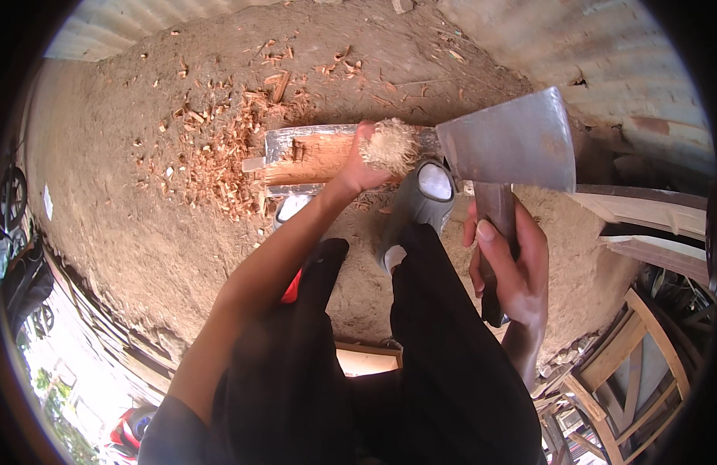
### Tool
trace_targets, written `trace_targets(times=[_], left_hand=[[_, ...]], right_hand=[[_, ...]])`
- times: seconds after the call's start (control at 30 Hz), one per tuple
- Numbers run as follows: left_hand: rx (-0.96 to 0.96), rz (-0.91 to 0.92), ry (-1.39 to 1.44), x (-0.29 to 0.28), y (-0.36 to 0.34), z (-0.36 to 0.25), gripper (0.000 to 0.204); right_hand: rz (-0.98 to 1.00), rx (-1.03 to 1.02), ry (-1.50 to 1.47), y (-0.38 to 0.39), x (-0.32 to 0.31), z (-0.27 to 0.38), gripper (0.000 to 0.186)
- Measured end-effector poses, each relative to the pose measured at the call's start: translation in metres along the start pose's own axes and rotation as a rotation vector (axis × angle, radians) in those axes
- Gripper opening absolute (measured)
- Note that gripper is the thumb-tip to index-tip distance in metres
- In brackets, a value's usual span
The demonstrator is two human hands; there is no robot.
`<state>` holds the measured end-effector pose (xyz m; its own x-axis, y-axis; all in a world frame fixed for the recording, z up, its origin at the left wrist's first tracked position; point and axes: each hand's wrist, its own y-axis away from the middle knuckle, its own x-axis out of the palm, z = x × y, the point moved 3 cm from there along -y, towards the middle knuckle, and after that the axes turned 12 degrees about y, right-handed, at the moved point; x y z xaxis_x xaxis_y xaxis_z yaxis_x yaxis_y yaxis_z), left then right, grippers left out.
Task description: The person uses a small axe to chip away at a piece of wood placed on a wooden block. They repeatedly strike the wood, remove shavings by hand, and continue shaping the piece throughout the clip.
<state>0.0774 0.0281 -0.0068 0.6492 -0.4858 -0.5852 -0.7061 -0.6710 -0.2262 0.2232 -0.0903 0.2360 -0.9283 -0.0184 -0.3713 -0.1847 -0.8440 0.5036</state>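
Note:
My right hand (517,260) is wrapped round the handle of a hatchet (510,143), its broad grey metal head raised at the right of the head view. Ahead of my feet, my left hand (358,164) grips a stubby piece with a frayed, straw-coloured fibrous end (391,147) that faces up at me. Its lower part is hidden, so I cannot tell what it is made of. Under and beside that hand lies a hewn length of wood (316,155), orange-brown inside with grey edges. The hatchet head overlaps the wood's right end in the picture.
Wood chips (230,147) are scattered over the dirt floor, thickest left of the wood. My grey shoes (420,205) stand close to it. Corrugated sheets (599,62) border the far right. Wooden frames (637,372) lean at the lower right, and planks (645,213) lie above them.

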Motion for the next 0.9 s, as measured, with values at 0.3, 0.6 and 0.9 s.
trace_targets(times=[0.3,0.6,0.9], left_hand=[[-0.073,-0.268,0.449,0.036,0.009,0.047,0.043],[-0.428,-0.321,0.687,-0.021,-0.027,0.005,0.024],[-0.343,-0.317,0.484,-0.020,0.001,0.003,0.029]], right_hand=[[-0.160,-0.570,0.571,-0.015,0.019,-0.003,0.034],[-0.115,-0.207,0.315,-0.022,0.010,0.009,0.025],[-0.015,0.116,0.186,-0.011,0.003,-0.007,0.030]])
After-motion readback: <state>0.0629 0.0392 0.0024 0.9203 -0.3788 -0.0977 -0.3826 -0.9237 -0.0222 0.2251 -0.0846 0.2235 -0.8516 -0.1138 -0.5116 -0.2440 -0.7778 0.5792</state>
